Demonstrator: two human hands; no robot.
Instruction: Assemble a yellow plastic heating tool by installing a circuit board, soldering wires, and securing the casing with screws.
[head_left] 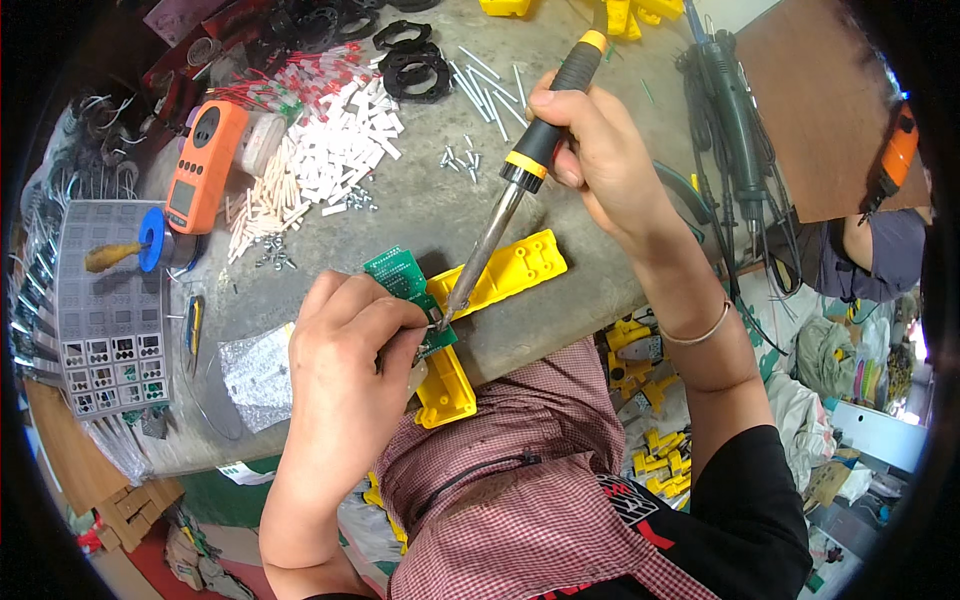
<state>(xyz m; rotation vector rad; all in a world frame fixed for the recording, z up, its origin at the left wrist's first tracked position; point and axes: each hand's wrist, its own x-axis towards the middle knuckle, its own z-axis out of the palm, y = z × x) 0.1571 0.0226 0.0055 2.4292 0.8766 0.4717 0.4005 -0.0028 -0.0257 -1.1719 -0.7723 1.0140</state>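
My right hand [603,140] is wrapped round the black and yellow handle of a soldering iron [497,228], which slants down to the left. Its tip meets the green circuit board [397,271] beside my left fingertips. My left hand [345,345] is closed in a pinch at the board's edge; a small silvery bit shows at the fingertips, too small to name. The board lies across two yellow plastic shells: one long shell [520,268] points to the upper right, and another shell [447,398] sticks out toward my lap at the table edge.
White rectangular pieces [345,140], beige sticks [268,205] and loose screws [462,160] lie farther back. An orange meter [207,165] and a blue solder spool [160,240] stand left. Tweezers [193,325] and bubble wrap [255,375] lie near my left arm; cables [715,110] run along the right.
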